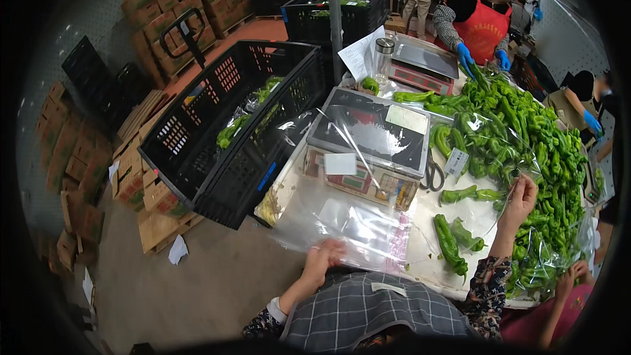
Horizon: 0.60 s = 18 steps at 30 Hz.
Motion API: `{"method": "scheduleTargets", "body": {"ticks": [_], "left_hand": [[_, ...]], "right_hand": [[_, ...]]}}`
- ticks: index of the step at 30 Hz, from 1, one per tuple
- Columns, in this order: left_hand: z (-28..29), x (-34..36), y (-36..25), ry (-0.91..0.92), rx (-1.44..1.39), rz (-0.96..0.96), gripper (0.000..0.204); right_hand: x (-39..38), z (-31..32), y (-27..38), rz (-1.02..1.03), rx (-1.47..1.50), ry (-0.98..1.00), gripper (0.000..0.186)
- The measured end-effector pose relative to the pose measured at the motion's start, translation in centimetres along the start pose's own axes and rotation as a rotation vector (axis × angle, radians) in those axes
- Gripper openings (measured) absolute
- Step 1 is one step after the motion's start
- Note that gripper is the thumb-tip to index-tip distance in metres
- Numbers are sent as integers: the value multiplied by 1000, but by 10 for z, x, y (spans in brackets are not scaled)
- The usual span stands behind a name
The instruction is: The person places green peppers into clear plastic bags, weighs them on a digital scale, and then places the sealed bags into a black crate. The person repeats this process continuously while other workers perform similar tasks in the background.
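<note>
Pale worktable, with green peppers heaped along its right side. Your right hand pinches the edge of one clear bag of peppers, lying against the heap. Your left hand, blurred, is at the flat clear bags; whether it grips any cannot be told. Beyond: two scales, one pair of scissors, one lidded bottle.

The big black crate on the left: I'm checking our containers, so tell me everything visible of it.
The black, rectangular, plastic-looking crate is open-topped, with slotted walls and a blue strip low on its outer side. Green peppers, some apparently in clear film, lie inside. It stands upright, left of the white-topped table; whether they touch is unclear.
</note>
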<state>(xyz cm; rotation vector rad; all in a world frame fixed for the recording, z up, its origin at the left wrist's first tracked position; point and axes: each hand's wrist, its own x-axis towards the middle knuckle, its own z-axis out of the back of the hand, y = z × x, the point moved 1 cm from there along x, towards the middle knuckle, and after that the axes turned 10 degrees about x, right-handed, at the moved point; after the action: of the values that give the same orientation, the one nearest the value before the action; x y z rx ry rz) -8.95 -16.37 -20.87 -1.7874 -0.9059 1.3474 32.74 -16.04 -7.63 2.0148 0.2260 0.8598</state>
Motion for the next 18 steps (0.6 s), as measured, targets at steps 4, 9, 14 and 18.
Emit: {"method": "scheduleTargets", "body": {"ticks": [4,9,14,18], "left_hand": [[-9,-14,-48,727,807,-102,49],[-47,1,-145,231,1155,-947,29],[-76,84,-121,238,1861,-1480,55],[-39,89,-55,338,1985,-1003,69]], "right_hand": [[1,6,2,-8,31,-70,10],[-7,24,5,-24,-51,-47,13],[-22,33,13,-47,-111,-35,8],[-38,52,13,-76,-163,-101,9]]}}
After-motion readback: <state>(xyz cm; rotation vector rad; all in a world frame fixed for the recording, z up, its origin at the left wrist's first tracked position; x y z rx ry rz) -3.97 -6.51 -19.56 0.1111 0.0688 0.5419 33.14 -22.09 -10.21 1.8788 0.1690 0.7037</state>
